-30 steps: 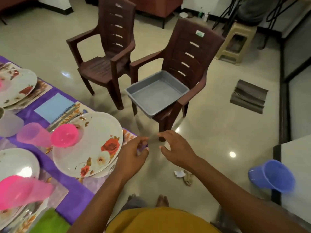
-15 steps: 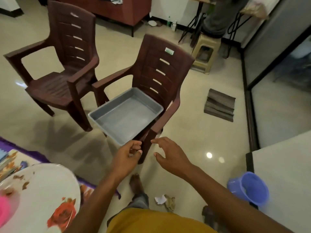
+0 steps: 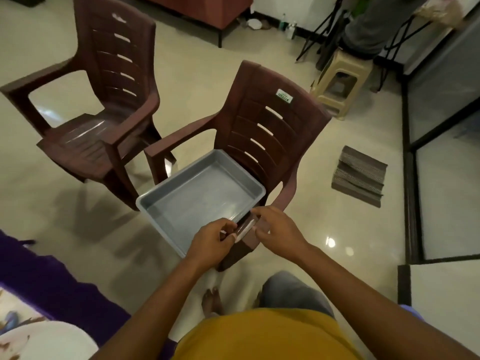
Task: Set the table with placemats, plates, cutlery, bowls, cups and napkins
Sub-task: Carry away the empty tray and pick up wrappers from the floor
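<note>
Two brown plastic armchairs are seen on the pale tiled floor: one chair (image 3: 104,105) at far left with a bare seat, and a second chair (image 3: 262,131) at centre, marked by a small green-and-white label on its slatted back. One grey tray (image 3: 200,196) is seated on the second chair — rectangular, shallow, with raised walls and rounded corners; nothing is seen inside it, and its near corner overhangs the seat front. Two bare hands are held at the tray's near right edge. The left hand (image 3: 211,242) is curled, with fingertips drawn together over the rim; whether anything is pinched there cannot be told, as the area is blurred. The right hand (image 3: 278,229) is loosely spread, fingers bent and apart, just beside the chair's right armrest; contact with the armrest cannot be confirmed. Of the table setting, only a small part is visible at the near left corner: one purple tablecloth (image 3: 39,276), one floral placemat (image 3: 15,307) lying on it, and one white plate (image 3: 49,341) with brown-red floral print, resting on the placemat and cut off by the frame edge. One beige stool (image 3: 340,84) stands at far right — and one folded dark mat (image 3: 359,175) lies on the floor to the right of the second chair.
</note>
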A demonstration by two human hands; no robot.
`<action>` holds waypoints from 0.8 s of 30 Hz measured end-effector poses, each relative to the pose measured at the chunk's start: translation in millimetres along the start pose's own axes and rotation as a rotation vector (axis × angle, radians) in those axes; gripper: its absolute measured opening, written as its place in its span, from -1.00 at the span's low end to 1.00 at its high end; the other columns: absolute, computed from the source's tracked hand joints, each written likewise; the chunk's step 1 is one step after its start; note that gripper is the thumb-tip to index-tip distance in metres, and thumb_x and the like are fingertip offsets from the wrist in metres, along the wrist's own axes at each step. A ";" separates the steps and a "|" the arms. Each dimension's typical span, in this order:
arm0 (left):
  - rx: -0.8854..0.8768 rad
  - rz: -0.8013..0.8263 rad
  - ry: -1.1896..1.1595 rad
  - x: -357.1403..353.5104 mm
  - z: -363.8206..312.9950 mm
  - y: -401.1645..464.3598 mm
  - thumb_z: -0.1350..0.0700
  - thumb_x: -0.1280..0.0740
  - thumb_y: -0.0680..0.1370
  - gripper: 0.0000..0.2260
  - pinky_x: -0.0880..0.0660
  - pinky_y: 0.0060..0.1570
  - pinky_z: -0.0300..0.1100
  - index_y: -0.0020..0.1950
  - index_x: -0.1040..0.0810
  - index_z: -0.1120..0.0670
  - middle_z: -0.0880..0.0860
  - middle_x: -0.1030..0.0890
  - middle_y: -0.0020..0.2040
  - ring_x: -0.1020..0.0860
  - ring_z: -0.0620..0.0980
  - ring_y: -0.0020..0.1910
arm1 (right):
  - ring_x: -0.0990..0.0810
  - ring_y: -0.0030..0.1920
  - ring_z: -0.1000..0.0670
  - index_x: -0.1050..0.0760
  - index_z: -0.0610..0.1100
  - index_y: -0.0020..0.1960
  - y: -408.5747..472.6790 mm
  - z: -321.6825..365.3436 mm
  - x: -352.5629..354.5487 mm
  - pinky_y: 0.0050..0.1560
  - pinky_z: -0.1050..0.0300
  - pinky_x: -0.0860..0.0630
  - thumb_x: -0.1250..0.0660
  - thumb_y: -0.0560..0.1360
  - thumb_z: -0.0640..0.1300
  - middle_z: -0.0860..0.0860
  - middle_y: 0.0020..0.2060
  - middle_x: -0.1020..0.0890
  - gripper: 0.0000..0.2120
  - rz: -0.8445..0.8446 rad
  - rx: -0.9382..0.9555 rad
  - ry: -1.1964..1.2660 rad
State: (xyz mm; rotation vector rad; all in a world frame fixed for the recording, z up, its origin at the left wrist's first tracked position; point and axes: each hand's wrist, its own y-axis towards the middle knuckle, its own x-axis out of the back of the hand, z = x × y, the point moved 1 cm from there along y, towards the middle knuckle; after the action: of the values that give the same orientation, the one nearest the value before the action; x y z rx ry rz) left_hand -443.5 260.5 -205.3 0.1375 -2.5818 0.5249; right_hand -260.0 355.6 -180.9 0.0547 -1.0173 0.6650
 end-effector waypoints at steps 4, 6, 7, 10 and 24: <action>0.057 0.045 0.053 -2.3 -9.8 36.8 0.01 -0.40 0.63 -0.78 -0.63 0.13 -0.03 0.28 -0.61 -0.10 -0.13 -0.63 0.14 -0.61 -0.08 0.09 | -0.56 0.23 0.01 -0.53 -0.01 0.35 47.7 -20.5 8.8 0.15 0.19 -0.49 -0.41 0.55 -0.07 0.05 0.28 -0.57 -0.63 0.104 -0.001 -0.056; 0.088 0.073 0.080 -10.2 -13.6 59.7 -0.01 -0.39 0.63 -0.78 -0.61 0.15 -0.04 0.28 -0.62 -0.09 -0.11 -0.65 0.17 -0.62 -0.06 0.09 | -0.54 0.28 -0.03 -0.51 -0.03 0.39 76.2 -34.6 16.5 0.23 0.09 -0.52 -0.43 0.53 -0.07 0.02 0.30 -0.57 -0.56 0.226 0.032 -0.155; 0.110 0.088 0.091 -16.8 -16.6 72.1 -0.01 -0.39 0.63 -0.79 -0.60 0.13 -0.05 0.26 -0.62 -0.09 -0.10 -0.65 0.17 -0.62 -0.04 0.08 | -0.54 0.29 -0.05 -0.50 -0.04 0.40 91.8 -43.2 21.1 0.24 0.08 -0.51 -0.45 0.50 -0.06 0.00 0.30 -0.57 -0.52 0.311 0.056 -0.212; 0.213 0.184 0.151 -43.5 -20.4 104.0 -0.05 -0.37 0.61 -0.75 -0.57 0.13 -0.06 0.28 -0.60 -0.08 -0.04 -0.66 0.19 -0.62 0.02 0.12 | -0.55 0.28 -0.09 -0.49 -0.03 0.41 132.8 -67.8 32.0 0.24 0.03 -0.54 -0.50 0.45 -0.02 -0.03 0.30 -0.58 -0.45 0.570 0.140 -0.377; 0.554 0.134 0.251 -174.4 -21.9 178.4 -0.14 -0.40 0.55 -0.41 -0.52 0.30 0.08 0.53 -0.33 -0.02 0.07 -0.53 0.37 -0.56 0.14 0.31 | -0.57 0.19 -0.18 -0.37 -0.10 0.42 255.4 -190.1 11.6 0.09 -0.05 -0.52 -0.49 0.45 0.11 -0.14 0.24 -0.57 -0.35 1.045 0.635 -0.863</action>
State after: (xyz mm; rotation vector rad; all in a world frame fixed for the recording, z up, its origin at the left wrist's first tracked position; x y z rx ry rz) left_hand -315.9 433.3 -334.1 0.0784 -2.1535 1.2159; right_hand -247.1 631.2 -340.1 0.4093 -1.6108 2.0246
